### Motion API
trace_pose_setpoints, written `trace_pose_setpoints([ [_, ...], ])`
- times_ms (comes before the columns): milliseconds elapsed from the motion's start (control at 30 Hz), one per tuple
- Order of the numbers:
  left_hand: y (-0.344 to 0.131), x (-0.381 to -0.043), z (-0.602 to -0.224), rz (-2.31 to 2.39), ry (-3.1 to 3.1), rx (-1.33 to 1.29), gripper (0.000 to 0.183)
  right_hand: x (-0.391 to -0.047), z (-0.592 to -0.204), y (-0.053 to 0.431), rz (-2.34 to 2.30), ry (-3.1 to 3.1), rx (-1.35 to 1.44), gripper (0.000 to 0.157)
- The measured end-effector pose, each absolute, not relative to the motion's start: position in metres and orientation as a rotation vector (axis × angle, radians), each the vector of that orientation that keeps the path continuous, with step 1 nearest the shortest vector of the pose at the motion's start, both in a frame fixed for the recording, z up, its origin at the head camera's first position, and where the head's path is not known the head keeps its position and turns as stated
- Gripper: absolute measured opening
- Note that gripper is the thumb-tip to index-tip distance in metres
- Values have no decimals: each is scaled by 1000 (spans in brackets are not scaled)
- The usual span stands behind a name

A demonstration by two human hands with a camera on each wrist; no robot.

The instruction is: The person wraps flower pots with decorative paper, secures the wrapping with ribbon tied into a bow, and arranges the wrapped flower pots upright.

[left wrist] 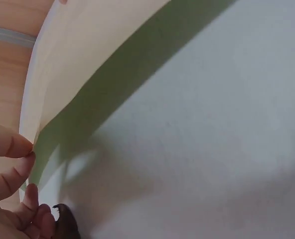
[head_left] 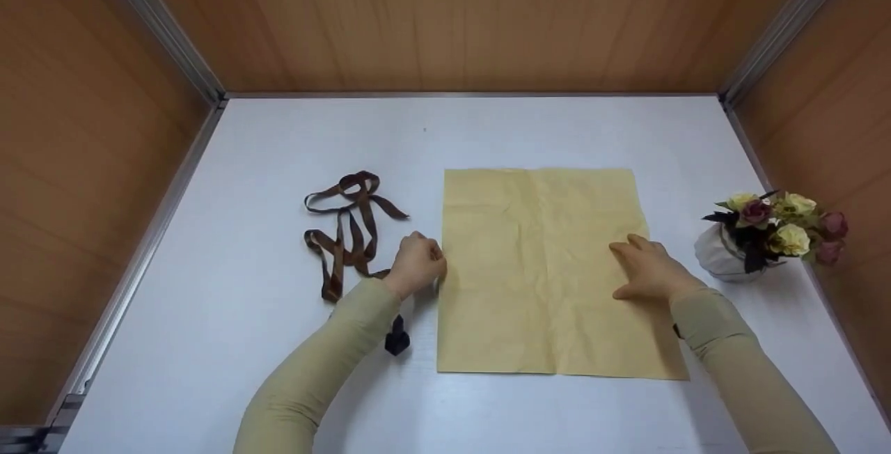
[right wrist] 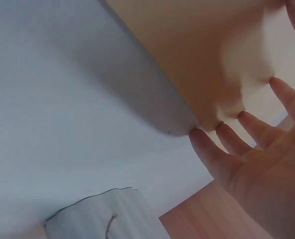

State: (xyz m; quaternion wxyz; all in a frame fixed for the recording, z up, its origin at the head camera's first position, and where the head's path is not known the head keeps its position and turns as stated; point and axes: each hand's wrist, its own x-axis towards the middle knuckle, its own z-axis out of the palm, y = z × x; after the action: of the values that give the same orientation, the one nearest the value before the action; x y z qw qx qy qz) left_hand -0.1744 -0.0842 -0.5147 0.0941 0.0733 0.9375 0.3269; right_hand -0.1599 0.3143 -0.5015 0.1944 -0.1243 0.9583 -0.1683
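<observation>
Bimanually handling a creased yellow paper sheet at frame centre-right: pinching its left edge with the left hand; touching its right side with the spread-fingered right hand.

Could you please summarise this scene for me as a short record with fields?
Surface: white table
Main item: yellowish paper sheet, creased down its middle
Left hand: pinches the left edge of the sheet
Right hand: fingers spread, fingertips touching the sheet near its right edge
Left of sheet: brown ribbon, in loose loops
Right of sheet: white vase with yellow and dull-pink flowers
Behind table: wood-grain panel
</observation>
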Motion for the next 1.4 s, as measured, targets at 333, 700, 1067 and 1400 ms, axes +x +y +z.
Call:
trace_pose_setpoints([
  [333,-76,-169,-522,537,3005,367,12,-159,-499,312,-467,2698,-352,85],
  [700,-62,-170,-512,296,2912,646,57,-160,-500,312,-486,2714,-363,86],
  [1067,-48,-164,-499,104,2725,562,101,-159,-502,317,-588,2657,-340,83],
  [1400,-45,-164,-499,139,2729,540,100,-151,-485,313,-1429,2434,173,67],
])
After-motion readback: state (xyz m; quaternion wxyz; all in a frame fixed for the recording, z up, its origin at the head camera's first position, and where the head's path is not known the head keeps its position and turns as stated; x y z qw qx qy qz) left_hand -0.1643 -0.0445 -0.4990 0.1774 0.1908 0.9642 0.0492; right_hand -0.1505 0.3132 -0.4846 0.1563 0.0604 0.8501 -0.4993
